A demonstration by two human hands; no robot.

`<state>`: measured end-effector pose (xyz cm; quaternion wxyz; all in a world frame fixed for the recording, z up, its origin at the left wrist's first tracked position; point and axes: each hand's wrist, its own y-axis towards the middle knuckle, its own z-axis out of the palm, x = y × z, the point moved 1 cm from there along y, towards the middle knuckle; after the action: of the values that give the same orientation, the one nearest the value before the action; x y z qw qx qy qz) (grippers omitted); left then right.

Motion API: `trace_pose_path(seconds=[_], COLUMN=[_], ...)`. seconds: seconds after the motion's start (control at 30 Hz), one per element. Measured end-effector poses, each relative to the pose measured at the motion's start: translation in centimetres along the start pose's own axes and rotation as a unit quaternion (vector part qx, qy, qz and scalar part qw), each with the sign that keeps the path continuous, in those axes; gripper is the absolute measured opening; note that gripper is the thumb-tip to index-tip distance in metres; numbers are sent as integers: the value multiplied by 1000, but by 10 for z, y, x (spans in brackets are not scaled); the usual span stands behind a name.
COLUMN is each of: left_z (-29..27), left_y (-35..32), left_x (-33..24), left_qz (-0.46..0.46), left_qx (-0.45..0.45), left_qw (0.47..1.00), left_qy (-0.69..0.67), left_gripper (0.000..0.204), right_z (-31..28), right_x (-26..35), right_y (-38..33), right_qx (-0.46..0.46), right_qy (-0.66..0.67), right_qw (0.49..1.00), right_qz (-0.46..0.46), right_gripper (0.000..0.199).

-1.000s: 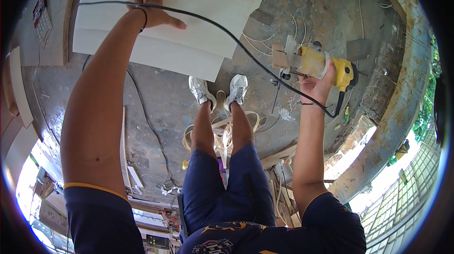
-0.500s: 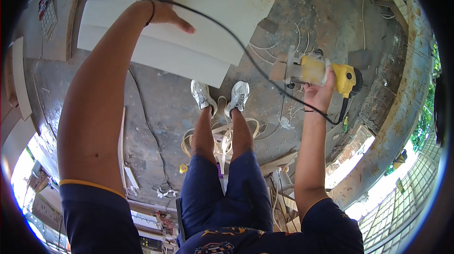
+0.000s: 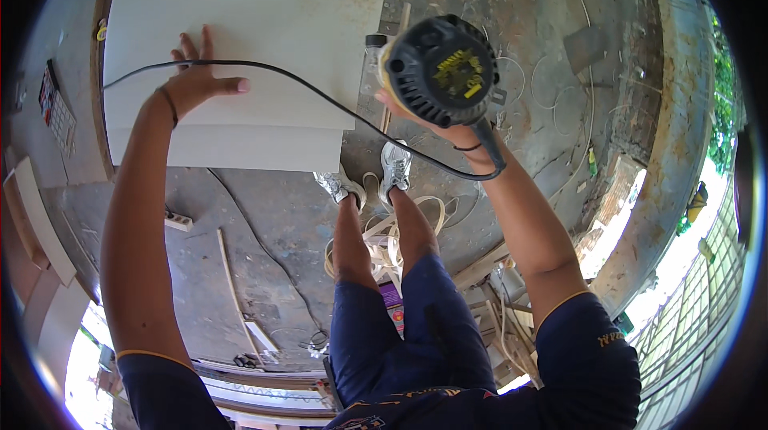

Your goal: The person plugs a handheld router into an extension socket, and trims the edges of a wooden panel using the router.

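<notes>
Worn on the head, left of a side-by-side pair, looking steeply down through a wide fisheye lens. Close above the navy T-shirt (image 3: 496, 412) at the lower edge, farther from the silver sneakers (image 3: 395, 164) near mid-frame; taking in the white panel (image 3: 256, 10) at upper left.

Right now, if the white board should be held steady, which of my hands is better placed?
Your left hand, I would judge: it lies spread on the white board, while your right hand is occupied, gripping the black-and-yellow power tool.
</notes>
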<state>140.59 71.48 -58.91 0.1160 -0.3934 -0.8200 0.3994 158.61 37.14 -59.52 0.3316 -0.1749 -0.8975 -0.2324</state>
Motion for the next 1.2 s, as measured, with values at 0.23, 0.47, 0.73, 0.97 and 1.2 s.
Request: trace_pose_path(seconds=[0.23, 0.47, 0.73, 0.97, 1.2], left_z=[14, 2, 18, 18, 24], left_y=[-33, -25, -24, -26, -23], left_x=[44, 69, 37, 21, 22], left_qz=[210, 197, 169, 125, 133], left_qx=[-134, -99, -134, -171, -191], left_qw=[775, 884, 955, 965, 962], left_qy=[-581, -413, -204, -154, -142], left_gripper=[51, 52, 84, 75, 73], right_z=[15, 29, 23, 27, 22], right_x=[-6, 2, 22, 48, 67], right_y=[15, 42, 40, 12, -7], right_qx=[-7, -14, -5, -24, 4], right_qy=[-83, -11, 155, 269, 230], right_qw=[996, 1000, 982, 940, 968], right_qz=[-41, -3, 109, 206, 102], right_gripper=[58, 55, 51, 49, 59])
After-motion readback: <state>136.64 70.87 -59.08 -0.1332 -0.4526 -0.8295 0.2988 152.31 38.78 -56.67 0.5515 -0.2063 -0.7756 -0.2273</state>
